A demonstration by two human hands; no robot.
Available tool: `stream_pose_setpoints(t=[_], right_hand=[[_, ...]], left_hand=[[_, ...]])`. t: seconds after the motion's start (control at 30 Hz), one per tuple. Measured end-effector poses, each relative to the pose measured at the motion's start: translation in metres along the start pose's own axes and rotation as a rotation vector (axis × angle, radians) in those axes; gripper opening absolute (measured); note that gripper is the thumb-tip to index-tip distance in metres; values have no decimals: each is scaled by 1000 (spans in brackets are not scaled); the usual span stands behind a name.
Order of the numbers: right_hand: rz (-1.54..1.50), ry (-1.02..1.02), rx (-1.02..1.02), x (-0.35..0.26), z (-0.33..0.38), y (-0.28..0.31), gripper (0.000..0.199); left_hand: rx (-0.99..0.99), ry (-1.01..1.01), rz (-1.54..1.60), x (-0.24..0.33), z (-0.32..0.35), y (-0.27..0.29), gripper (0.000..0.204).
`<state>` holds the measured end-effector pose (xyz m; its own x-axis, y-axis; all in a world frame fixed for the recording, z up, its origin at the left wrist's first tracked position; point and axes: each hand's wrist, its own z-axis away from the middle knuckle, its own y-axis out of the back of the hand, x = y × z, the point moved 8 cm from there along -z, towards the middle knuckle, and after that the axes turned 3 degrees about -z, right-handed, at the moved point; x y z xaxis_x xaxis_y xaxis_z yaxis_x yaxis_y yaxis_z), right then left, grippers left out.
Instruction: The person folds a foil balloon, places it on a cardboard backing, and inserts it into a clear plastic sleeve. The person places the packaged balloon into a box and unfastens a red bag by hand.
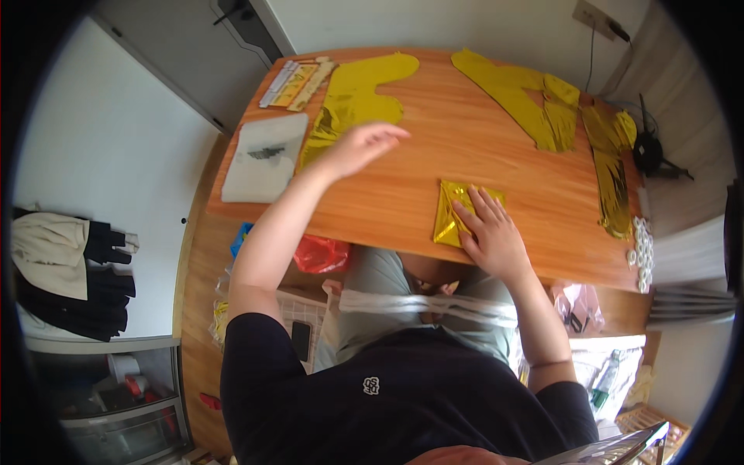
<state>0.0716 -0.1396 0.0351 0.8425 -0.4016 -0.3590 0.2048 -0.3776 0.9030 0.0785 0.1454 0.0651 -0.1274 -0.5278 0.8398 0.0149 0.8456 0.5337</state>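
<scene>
My right hand [492,229] lies flat, fingers stretched, on a small folded square of shiny gold foil [446,221] near the table's front edge. To the left, my left hand [363,151] is held over the table with its fingers extended to the right and nothing seen in it. Under and beyond that hand lies a flat gold foil balloon [349,93], its lower part creased. Two more flat gold foil balloons are spread out on the right: a branching one [511,89] at the far side and a narrow, wrinkled one [612,178] along the right edge.
On the wooden table [418,155], a frosted bag [263,167] and printed packaging [294,84] lie at left. A black tripod-like device [652,151] and a white chain [642,252] are at right. Below are a red bag [322,254] and a phone [301,341].
</scene>
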Motion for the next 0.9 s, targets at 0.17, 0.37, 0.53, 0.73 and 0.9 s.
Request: stream_pose_setpoints(t=[0.17,0.37,0.53,0.73,0.9], right_hand=[[-21,-44,-39,-3,-3,2,56],[-57,-73,-54,-2,-2,5,57],[-52,-70,-66,-5,-6,7,57],[-41,-70,-71,-4,-9,7,56],[-35,-57,-64,-4,-8,7,56]], left_hand=[[498,337,-673,-95,-17,185,27],[385,615,-967,-152,-49,218,54],[358,666,-875,-175,-58,232,56],[330,509,-821,-183,-61,231,35],[342,475,-743,-186,-53,238,28]])
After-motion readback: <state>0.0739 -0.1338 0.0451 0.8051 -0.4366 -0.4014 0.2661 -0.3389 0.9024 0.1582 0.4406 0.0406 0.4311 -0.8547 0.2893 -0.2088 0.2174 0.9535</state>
